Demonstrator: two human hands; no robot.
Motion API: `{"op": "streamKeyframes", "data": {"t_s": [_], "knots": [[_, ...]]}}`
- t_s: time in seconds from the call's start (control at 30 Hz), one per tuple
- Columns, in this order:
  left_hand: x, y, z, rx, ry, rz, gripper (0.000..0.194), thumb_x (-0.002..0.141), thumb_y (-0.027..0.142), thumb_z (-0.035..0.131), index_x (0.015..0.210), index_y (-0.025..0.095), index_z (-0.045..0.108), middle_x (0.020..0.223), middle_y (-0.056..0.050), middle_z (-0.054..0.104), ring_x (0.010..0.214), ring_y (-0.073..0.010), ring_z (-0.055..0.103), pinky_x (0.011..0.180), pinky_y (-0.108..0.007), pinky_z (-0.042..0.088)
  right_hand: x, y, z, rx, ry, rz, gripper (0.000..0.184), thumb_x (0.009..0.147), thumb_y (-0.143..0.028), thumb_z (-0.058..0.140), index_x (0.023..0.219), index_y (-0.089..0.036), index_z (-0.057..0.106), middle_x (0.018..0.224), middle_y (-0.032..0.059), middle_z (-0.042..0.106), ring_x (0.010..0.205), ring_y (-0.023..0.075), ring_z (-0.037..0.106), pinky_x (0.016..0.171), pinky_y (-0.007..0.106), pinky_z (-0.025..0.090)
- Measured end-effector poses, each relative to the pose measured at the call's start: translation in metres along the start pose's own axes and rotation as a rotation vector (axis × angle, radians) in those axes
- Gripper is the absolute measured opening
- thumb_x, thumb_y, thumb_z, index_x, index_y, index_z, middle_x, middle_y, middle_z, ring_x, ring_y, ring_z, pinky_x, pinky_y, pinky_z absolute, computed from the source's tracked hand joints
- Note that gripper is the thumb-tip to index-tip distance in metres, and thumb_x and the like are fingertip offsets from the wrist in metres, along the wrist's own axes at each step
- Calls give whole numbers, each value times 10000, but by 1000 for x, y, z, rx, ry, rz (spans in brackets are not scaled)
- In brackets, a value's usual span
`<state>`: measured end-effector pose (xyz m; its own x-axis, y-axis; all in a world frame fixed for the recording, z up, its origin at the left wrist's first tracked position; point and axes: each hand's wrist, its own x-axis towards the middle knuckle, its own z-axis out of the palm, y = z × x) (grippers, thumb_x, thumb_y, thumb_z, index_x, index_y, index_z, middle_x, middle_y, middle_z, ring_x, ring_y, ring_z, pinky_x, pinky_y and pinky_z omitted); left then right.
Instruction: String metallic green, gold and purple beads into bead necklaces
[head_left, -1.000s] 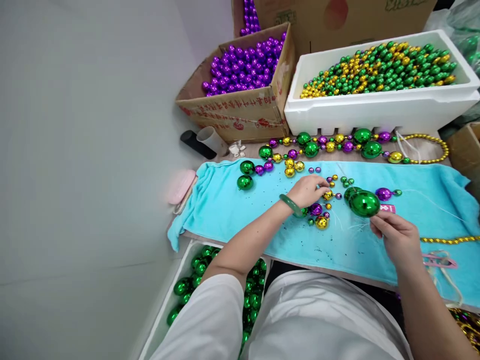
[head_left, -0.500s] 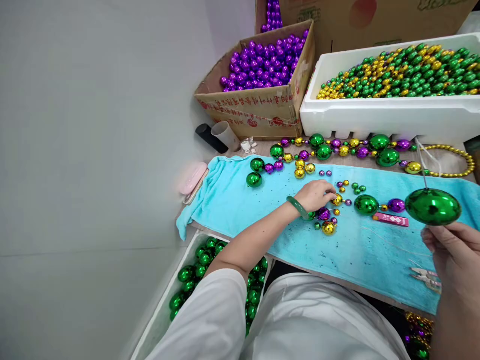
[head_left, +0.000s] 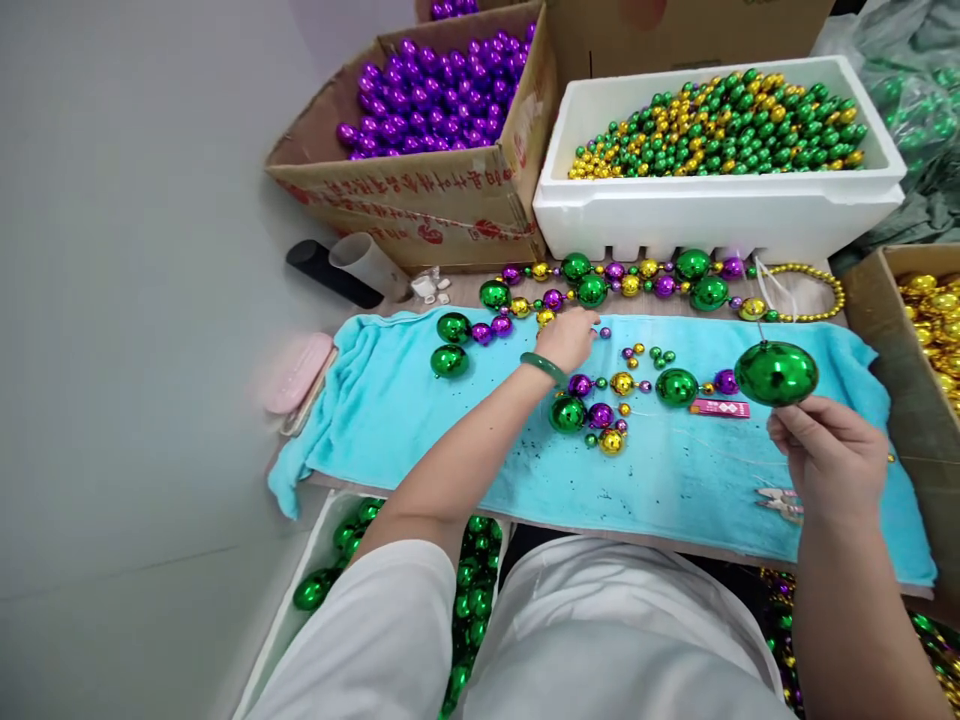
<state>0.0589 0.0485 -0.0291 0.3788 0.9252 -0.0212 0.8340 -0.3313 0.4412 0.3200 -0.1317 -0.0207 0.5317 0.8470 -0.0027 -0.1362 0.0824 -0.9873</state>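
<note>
Big green ball (head_left: 776,374): held up over the right part of the blue towel (head_left: 420,430). Looks like hollow plastic to me, so probably light for its size, with a stiff shell that won't squish.

Right hand (head_left: 834,452): thumb and fingers closed in a pinch on the underside of that ball, most of the shell left uncovered.

Shiny coat: mirror-smooth, so I'd expect it to be kinda slippery, especially with damp fingers. Could scratch or crack if squeezed hard or dropped, I reckon.

Best grip: fingertips around the fat middle or cupped from below, light pressure, clear of the top where the white thread (head_left: 763,331) comes out.

Thread: thin and floppy, probably snags easily, so lifting by the ball seems safer than yanking on it.

Left hand (head_left: 571,338): fingers part-curled and reaching down by the gold balls (head_left: 546,319), a small purple bead (head_left: 605,333) just beside the fingertips. Can't tell if it's got hold of anything.

Bead row (head_left: 622,383): lying on the towel between the hands, looks threaded, so it'd likely bend at every gap.
</note>
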Motion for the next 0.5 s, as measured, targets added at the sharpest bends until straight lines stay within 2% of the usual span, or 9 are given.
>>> {"op": "streamKeyframes", "data": {"t_s": [0.07,0.17,0.23,0.3,0.33,0.4,0.47,0.5], "knots": [[7,4,6,1,-54,-32,183,794,118,579,939,123,689,1036,-152,645,1041,-316,603,954,-465,436,-2,4,0,-30,-28,10,124,658,-220,798,751,-182,724,557,-15,593,502,105,507,434,238,347],[13,6,13,-26,-55,-67,134,759,58,583,847,82,681,1006,-195,643,1022,-355,610,939,-512,433,-5,11,-2,-84,-98,9,90,701,-233,773,754,-184,718,556,-17,576,504,97,488,440,234,345],[12,6,13,-43,-32,-72,141,769,61,585,872,90,677,1014,-184,650,1042,-334,607,958,-500,429,-8,14,-2,-123,-143,16,67,729,-244,749,748,-188,716,552,-20,565,498,88,469,442,228,344],[4,7,7,-177,-2,-88,160,810,115,586,950,118,665,1008,-141,667,1011,-264,622,936,-430,464,-12,16,0,-167,-181,31,57,741,-245,730,733,-190,716,544,-22,555,496,82,458,448,221,351],[-3,8,3,-355,-2,-108,175,836,148,577,993,132,655,1002,-117,676,968,-222,634,898,-385,489,-14,17,2,-185,-199,41,54,740,-242,725,727,-190,719,538,-23,550,495,80,454,451,217,356],[-18,13,-8,-891,-35,-177,191,868,181,558,1035,151,644,990,-81,690,858,-146,647,799,-293,520,-17,19,7,-200,-232,61,47,728,-238,722,724,-192,728,532,-24,545,494,78,453,453,212,362],[-33,17,-18,-1411,-79,-251,181,864,146,558,1014,146,661,983,-70,698,785,-98,647,738,-229,520,-19,21,12,-197,-254,82,46,715,-240,725,728,-198,738,542,-22,555,498,81,460,453,210,368],[-39,20,-22,-1563,-90,-273,177,859,122,558,992,140,673,978,-68,701,770,-84,647,725,-207,517,-20,22,14,-193,-262,91,50,709,-242,726,733,-201,742,550,-20,561,501,83,463,454,209,371]]}}
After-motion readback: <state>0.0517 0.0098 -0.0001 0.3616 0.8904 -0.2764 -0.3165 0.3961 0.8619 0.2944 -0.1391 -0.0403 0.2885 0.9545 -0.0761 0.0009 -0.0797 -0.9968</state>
